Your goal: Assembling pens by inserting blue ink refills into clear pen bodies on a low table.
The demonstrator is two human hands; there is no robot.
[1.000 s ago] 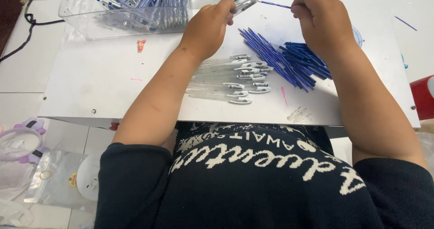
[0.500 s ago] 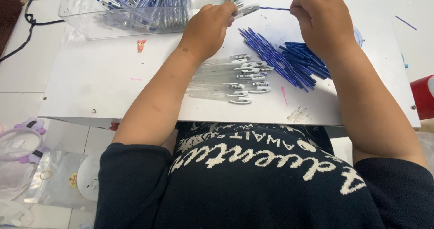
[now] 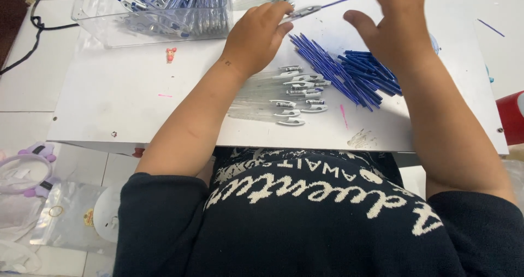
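Observation:
My left hand [image 3: 259,34] grips a clear pen barrel [image 3: 303,11] with a blue refill [image 3: 344,0] sticking out of its far end. Fingers spread, my right hand [image 3: 396,23] hovers above the heap of loose blue refills [image 3: 349,72] and holds nothing. A row of clear pen barrels with silver clips [image 3: 292,96] lies on the white table [image 3: 120,91] just under my left wrist. A clear plastic box [image 3: 158,12] of assembled blue pens stands at the far left of the table.
A small red figure [image 3: 171,54] sits near the box. One stray refill [image 3: 491,27] lies at the far right. A red object [image 3: 513,116] is at the right edge. Clear bags and a purple-eared headband [image 3: 33,165] lie on the tiled floor at left.
My right hand has let go of the refill's end and opened, lifting above the refill heap. The refill now sits partly inside the barrel held by my left hand.

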